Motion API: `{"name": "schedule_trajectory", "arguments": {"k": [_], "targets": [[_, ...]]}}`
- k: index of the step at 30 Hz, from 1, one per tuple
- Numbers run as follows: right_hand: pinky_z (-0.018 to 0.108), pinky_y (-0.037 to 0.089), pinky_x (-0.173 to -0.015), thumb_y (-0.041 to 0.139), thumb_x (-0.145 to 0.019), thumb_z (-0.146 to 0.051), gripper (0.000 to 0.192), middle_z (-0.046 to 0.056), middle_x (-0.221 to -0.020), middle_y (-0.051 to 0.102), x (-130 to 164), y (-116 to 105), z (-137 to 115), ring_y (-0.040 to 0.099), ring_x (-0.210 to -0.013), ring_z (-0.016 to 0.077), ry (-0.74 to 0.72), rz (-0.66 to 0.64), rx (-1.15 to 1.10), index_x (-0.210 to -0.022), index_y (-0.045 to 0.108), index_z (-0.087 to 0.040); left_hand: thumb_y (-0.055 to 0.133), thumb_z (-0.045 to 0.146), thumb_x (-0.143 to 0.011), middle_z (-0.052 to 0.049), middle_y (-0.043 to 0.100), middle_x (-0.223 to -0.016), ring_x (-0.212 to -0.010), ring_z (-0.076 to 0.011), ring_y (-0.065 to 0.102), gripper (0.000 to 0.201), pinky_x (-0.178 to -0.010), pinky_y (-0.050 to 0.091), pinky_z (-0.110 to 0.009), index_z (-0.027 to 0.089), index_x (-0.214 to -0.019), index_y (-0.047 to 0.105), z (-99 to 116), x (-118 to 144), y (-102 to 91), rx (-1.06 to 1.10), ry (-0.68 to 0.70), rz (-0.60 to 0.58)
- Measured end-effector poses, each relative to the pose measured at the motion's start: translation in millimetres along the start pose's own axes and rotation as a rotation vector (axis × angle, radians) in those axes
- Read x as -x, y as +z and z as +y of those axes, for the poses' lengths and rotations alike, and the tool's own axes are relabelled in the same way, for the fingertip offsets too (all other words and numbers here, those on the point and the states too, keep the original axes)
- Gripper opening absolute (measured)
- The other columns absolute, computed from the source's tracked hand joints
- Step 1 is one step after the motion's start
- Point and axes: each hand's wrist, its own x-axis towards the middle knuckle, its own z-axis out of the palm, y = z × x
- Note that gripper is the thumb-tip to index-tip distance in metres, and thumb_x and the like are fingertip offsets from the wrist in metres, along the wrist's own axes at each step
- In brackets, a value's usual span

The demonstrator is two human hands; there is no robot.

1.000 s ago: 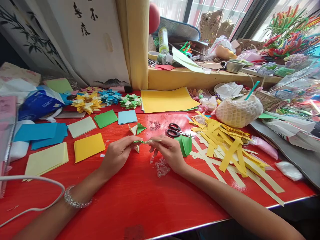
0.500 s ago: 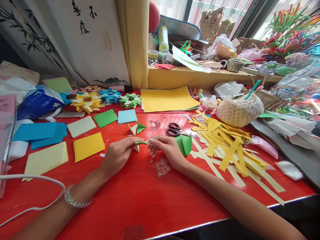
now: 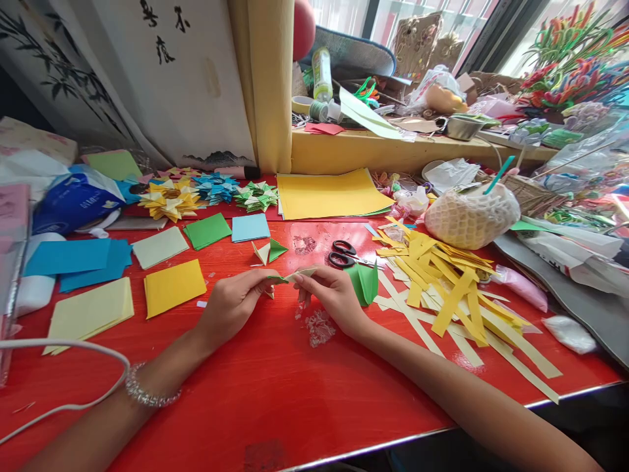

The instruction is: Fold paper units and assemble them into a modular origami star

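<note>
The left hand [image 3: 238, 298] and the right hand [image 3: 334, 295] meet above the middle of the red bench [image 3: 295, 406], both pinching a small green-and-cream folded paper [image 3: 284, 279] held level between them. The left hand has thumb and forefinger closed on the green end; the right hand grips the cream end the same way, its other fingers curled loosely below. Whether the paper is one piece or two fitted together, I cannot tell. A clear beaded bracelet [image 3: 150, 390] circles the left wrist. Just beyond the fingertips lies a cream-and-green folded unit [image 3: 269, 252]; beside the right hand sits a green folded sheet [image 3: 363, 283], with black-handled scissors [image 3: 343, 254] behind it. Further right, yellow and cream paper strips [image 3: 459, 295] lie heaped across one another. On the left are stacks of cut rectangles — yellow [image 3: 175, 288], cream [image 3: 93, 314], green [image 3: 207, 232], light blue [image 3: 250, 228] and deeper blue [image 3: 69, 255]. Behind them stand spiky folded-paper rings — yellow [image 3: 170, 208], blue [image 3: 216, 189] and green-and-white [image 3: 256, 196] — next to large yellow sheets [image 3: 331, 195].
</note>
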Motion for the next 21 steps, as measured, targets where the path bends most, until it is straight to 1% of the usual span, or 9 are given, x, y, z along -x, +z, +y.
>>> {"name": "schedule_trajectory", "arguments": {"k": [8,14,18,21], "targets": [[0.022,0.043,-0.049,0.054,-0.078,-0.035,0.021,0.000,-0.058,0.055,-0.1,0.6,1.4,0.051,-0.048,0.0087,-0.026,0.003,0.056,-0.075,0.061,-0.015,0.042,0.029,-0.086,0.002,0.065,-0.068,-0.061,-0.0103,0.061,0.021,-0.062,0.046,-0.019,0.019,-0.085,0.061,2.5,0.6,-1.0,0.021,-0.041,0.019],[0.022,0.042,-0.049,0.052,-0.078,-0.038,0.025,0.000,-0.056,0.054,-0.5,0.3,2.4,0.050,-0.048,0.0089,-0.004,-0.011,0.094,-0.073,0.060,-0.015,0.041,0.030,-0.086,0.002,0.063,-0.063,-0.060,-0.0106,0.058,0.024,-0.061,0.042,-0.019,0.019,-0.077,0.061,5.0,-1.0,-2.2,-0.060,-0.015,0.009],[0.022,0.041,-0.049,0.052,-0.079,-0.037,0.025,-0.001,-0.054,0.052,0.3,1.0,2.0,0.049,-0.047,0.0090,0.004,-0.012,0.116,-0.069,0.059,-0.016,0.041,0.029,-0.086,0.001,0.063,-0.065,-0.062,-0.0115,0.056,0.024,-0.061,0.041,-0.020,0.019,-0.079,0.061,3.6,-1.3,-2.3,-0.076,0.008,-0.019],[0.022,0.040,-0.048,0.053,-0.078,-0.038,0.025,-0.002,-0.052,0.052,0.4,1.4,2.3,0.049,-0.047,0.0089,0.016,0.000,0.125,-0.066,0.058,-0.016,0.041,0.030,-0.086,0.001,0.061,-0.061,-0.058,-0.0113,0.054,0.025,-0.059,0.039,-0.020,0.018,-0.079,0.061,2.9,-1.2,-1.9,-0.081,0.008,-0.035]]}}
